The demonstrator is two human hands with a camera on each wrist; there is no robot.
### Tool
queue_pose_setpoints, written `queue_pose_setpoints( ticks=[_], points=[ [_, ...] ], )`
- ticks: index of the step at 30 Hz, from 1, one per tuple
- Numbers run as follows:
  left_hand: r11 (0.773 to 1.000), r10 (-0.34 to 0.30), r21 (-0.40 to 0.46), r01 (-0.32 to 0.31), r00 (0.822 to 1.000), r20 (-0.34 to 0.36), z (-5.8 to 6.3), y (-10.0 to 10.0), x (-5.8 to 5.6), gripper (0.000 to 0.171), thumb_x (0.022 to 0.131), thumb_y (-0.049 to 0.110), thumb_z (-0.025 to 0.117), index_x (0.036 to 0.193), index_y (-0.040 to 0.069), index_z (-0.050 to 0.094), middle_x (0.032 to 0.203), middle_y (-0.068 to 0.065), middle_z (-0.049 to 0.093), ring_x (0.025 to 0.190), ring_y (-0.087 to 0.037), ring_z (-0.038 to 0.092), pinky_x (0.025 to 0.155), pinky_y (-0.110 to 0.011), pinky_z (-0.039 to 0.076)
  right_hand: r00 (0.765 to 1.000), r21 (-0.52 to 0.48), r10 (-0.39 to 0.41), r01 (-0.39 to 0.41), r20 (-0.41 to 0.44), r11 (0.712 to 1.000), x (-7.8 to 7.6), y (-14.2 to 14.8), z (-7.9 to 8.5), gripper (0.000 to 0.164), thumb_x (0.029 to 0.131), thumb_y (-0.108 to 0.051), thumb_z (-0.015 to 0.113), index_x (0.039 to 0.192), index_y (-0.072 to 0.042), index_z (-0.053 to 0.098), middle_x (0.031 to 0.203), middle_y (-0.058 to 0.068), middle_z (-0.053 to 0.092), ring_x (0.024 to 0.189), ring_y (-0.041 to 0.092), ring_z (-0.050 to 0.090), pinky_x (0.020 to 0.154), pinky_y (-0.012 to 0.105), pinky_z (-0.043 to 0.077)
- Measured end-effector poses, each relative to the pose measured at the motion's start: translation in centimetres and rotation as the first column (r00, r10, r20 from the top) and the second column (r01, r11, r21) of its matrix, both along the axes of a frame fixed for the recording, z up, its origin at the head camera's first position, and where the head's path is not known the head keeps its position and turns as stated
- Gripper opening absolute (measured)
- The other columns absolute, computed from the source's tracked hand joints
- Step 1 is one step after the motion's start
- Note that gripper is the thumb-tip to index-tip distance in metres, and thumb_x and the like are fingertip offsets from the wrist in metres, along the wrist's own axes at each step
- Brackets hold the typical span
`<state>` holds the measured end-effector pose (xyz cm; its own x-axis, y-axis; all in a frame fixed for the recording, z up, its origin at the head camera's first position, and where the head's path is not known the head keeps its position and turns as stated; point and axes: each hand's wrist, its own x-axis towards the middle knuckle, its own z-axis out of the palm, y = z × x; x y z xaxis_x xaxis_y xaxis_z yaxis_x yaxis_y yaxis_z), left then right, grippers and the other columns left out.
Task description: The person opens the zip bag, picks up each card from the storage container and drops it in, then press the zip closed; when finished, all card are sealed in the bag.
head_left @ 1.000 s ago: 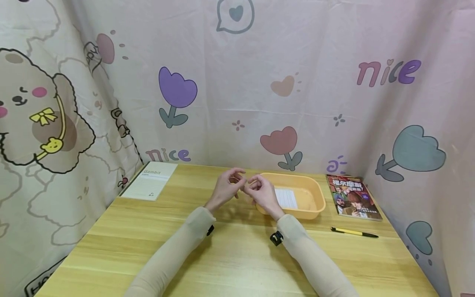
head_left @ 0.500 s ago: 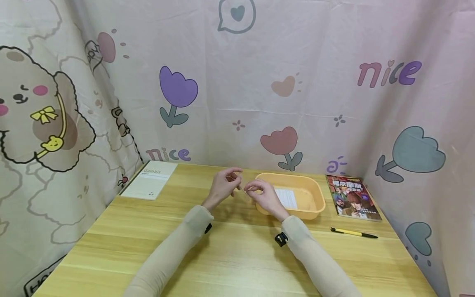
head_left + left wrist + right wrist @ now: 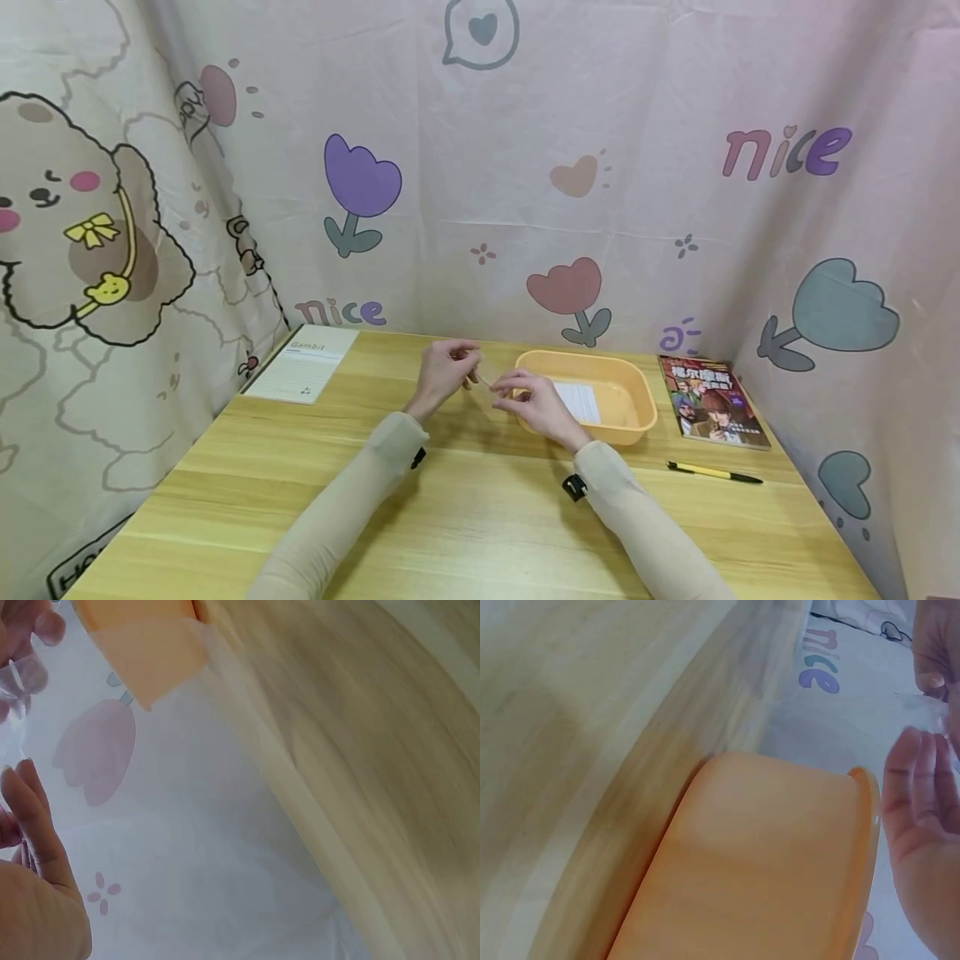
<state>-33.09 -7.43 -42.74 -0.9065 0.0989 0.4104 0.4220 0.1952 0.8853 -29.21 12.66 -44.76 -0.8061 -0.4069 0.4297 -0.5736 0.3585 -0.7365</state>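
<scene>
Above the table, just left of the basket, my two hands hold a thin clear plastic bag (image 3: pixel 921 709) by its upper edge. My left hand (image 3: pixel 444 377) pinches it between thumb and fingers. Slightly lower, my right hand (image 3: pixel 538 402) pinches the other side, with fingertips over the basket's left rim. Only a short line of the plastic edge shows between the hands in the head view. In both wrist views the bag is see-through, hanging as a faint film, and its lower outline is hard to make out.
The yellow-orange plastic basket (image 3: pixel 637 429) holds a white lined sheet (image 3: pixel 579 402). A pale notebook (image 3: pixel 303 367) lies at the back left. To the right lie a colourful comic book (image 3: pixel 716 404) and a yellow-and-black pen (image 3: pixel 714 472). Printed curtains hang behind the table (image 3: pixel 480 525).
My hands have drawn apart, the left moving left and the right moving slightly right and down, with the plastic edge stretched between them. The things on the table have stayed put.
</scene>
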Motion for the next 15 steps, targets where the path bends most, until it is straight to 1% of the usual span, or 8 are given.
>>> queue_pose_setpoints(
  ticks=[2,4,6,9,11,13,15],
  points=[
    [1.000,0.009,0.000,-0.009,1.000,0.001,0.1,-0.1,0.0,0.016,0.087,0.008,0.066,0.099,0.002,0.075,0.071,-0.019,0.070,0.050,-0.025,0.066,0.043,-0.034,0.057,1.000,-0.019,-0.022,0.022,-0.009,1.000,-0.1,0.1,0.1,0.015,0.084,-0.013,0.076,0.099,-0.014,0.076,0.106,0.001,0.067,0.087,0.011,0.064,0.070,0.024,0.060],
    [0.999,0.034,-0.023,-0.035,0.999,-0.019,0.2,-0.3,-0.1,0.015,0.086,0.008,0.066,0.097,0.001,0.075,0.072,-0.020,0.069,0.048,-0.020,0.064,0.042,-0.032,0.056,0.999,-0.031,-0.036,0.036,-0.011,0.999,-0.2,0.1,0.1,0.012,0.085,-0.013,0.076,0.097,-0.013,0.076,0.104,0.002,0.067,0.087,0.011,0.063,0.070,0.025,0.060],
    [0.994,0.073,-0.073,-0.078,0.996,-0.057,0.3,-0.6,-0.1,0.014,0.085,0.009,0.067,0.094,0.003,0.076,0.072,-0.016,0.069,0.052,-0.015,0.062,0.045,-0.026,0.054,0.999,-0.042,-0.044,0.044,-0.004,0.998,-0.3,0.1,0.1,0.012,0.085,-0.012,0.076,0.096,-0.011,0.076,0.103,0.005,0.067,0.088,0.015,0.064,0.070,0.027,0.061],
    [0.983,0.089,-0.150,-0.105,0.990,-0.109,0.3,-1.0,-0.3,0.012,0.085,0.011,0.069,0.093,0.006,0.076,0.080,-0.007,0.068,0.066,-0.013,0.060,0.055,-0.021,0.051,0.998,-0.041,-0.061,0.062,0.017,0.997,-0.5,0.2,0.2,0.013,0.085,-0.009,0.075,0.097,-0.003,0.075,0.104,0.010,0.066,0.090,0.023,0.064,0.072,0.032,0.062],
    [0.981,0.052,-0.179,-0.073,0.991,-0.120,0.4,-1.4,-0.4,0.012,0.085,0.013,0.070,0.095,0.010,0.076,0.089,-0.005,0.068,0.076,-0.016,0.058,0.063,-0.022,0.049,0.997,-0.032,-0.069,0.070,0.029,0.997,-0.3,0.3,0.6,0.014,0.085,-0.005,0.074,0.097,0.001,0.073,0.104,0.013,0.066,0.091,0.025,0.064,0.073,0.033,0.062],
    [0.982,-0.011,-0.188,-0.009,0.994,-0.106,0.3,-1.9,-0.6,0.013,0.087,0.016,0.071,0.100,0.013,0.076,0.099,-0.003,0.067,0.086,-0.021,0.058,0.065,-0.024,0.049,0.996,-0.023,-0.074,0.075,0.041,0.997,-0.3,0.4,0.6,0.014,0.086,-0.005,0.073,0.098,0.002,0.073,0.104,0.015,0.066,0.091,0.024,0.064,0.074,0.034,0.062],
    [0.980,-0.079,-0.189,0.061,0.993,-0.090,0.3,-2.4,-0.5,0.015,0.089,0.017,0.072,0.103,0.014,0.075,0.108,-0.005,0.066,0.094,-0.025,0.057,0.068,-0.026,0.049,0.996,-0.018,-0.075,0.076,0.048,0.997,-0.3,0.5,0.6,0.014,0.086,-0.006,0.073,0.098,0.001,0.073,0.103,0.014,0.065,0.090,0.021,0.063,0.074,0.031,0.062]
  ],
)
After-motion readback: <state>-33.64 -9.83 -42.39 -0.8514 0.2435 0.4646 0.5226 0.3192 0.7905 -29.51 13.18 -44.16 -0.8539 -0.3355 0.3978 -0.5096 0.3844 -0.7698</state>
